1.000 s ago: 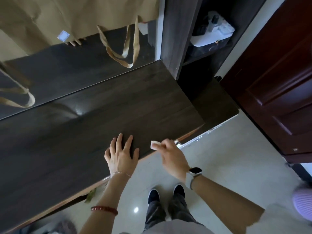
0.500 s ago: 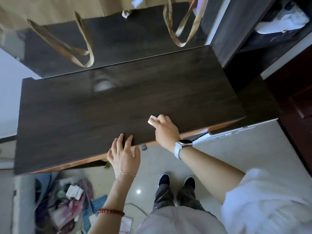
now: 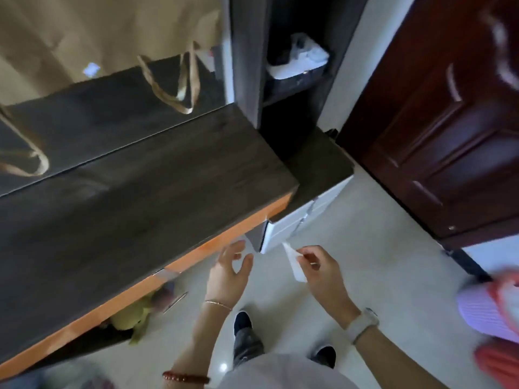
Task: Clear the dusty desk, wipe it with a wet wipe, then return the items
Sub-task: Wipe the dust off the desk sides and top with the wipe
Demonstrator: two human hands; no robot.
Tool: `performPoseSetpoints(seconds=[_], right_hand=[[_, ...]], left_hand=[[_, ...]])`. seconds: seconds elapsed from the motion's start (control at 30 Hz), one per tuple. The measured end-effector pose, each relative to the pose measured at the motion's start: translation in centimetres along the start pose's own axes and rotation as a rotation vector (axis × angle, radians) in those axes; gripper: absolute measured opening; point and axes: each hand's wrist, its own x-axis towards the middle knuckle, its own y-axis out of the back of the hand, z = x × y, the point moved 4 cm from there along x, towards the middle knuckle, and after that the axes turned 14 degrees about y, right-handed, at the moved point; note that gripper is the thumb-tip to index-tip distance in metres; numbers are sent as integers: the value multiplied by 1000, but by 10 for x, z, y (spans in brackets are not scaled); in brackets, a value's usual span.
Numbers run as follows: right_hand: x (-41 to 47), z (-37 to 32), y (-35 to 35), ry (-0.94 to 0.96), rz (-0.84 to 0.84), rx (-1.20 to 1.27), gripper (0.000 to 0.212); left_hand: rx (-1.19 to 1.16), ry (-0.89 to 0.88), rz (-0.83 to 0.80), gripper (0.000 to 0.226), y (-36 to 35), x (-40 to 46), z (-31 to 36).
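Observation:
The dark wood desk (image 3: 134, 209) with an orange front edge fills the left of the view, and its top is bare. My right hand (image 3: 323, 270) is off the desk, over the floor, pinching a white wet wipe (image 3: 293, 262) that hangs from its fingers. My left hand (image 3: 229, 272) hovers just off the desk's front edge with fingers apart and nothing in it. The frame is motion-blurred.
A brown paper bag (image 3: 98, 37) with loop handles leans behind the desk by a mirror. A low white drawer unit (image 3: 295, 228) stands to the desk's right, a shelf column (image 3: 295, 66) behind it. A dark red door (image 3: 438, 122) is at right. A yellow-green item (image 3: 132, 318) lies under the desk.
Both hands have left the desk top and pulled back over the floor. The right hand lifted the wipe off the surface. The view swung right, toward the door.

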Motion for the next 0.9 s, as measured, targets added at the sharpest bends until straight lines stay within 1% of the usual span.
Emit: performPoseSetpoints(seconds=[0.07, 0.13, 0.2, 0.33, 0.4, 0.47, 0.57, 0.63, 0.7, 0.73, 0.77, 0.8, 0.87, 0.9], right_hand=[[-13, 9, 58, -60, 120, 39, 27], [-33, 19, 111, -97, 239, 79, 29], [-62, 38, 167, -126, 379, 84, 29], [-131, 88, 268, -215, 609, 66, 26], [-166, 111, 314, -245, 693, 45, 28], [-192, 127, 348, -259, 766, 58, 27], [-222, 155, 387, -323, 793, 122, 13], [-236, 174, 410, -384, 799, 87, 13], [-248, 192, 438, -416, 877, -15, 26], [-252, 200, 453, -430, 920, -68, 34], [-254, 206, 466, -452, 950, -123, 42], [-256, 216, 484, -481, 977, -176, 47], [-258, 238, 518, -529, 1050, -216, 49], [-259, 251, 536, -522, 1094, -184, 47]], left_hand=[[-109, 4, -285, 29, -61, -15, 46], [-120, -33, -514, 28, -122, -42, 87], [-90, -104, -645, 22, -183, -80, 121], [-57, -162, -711, 17, -292, -154, 161], [-50, -172, -773, 23, -346, -197, 172], [-26, -210, -768, 29, -385, -228, 183], [8, -273, -758, 30, -437, -265, 204], [76, -340, -762, 30, -468, -280, 215], [165, -411, -786, 25, -503, -293, 224], [210, -448, -812, 19, -521, -299, 227], [256, -490, -846, 12, -536, -305, 230], [300, -536, -893, 11, -555, -312, 233], [347, -581, -988, 12, -593, -322, 241], [347, -569, -1027, 13, -611, -325, 248]])
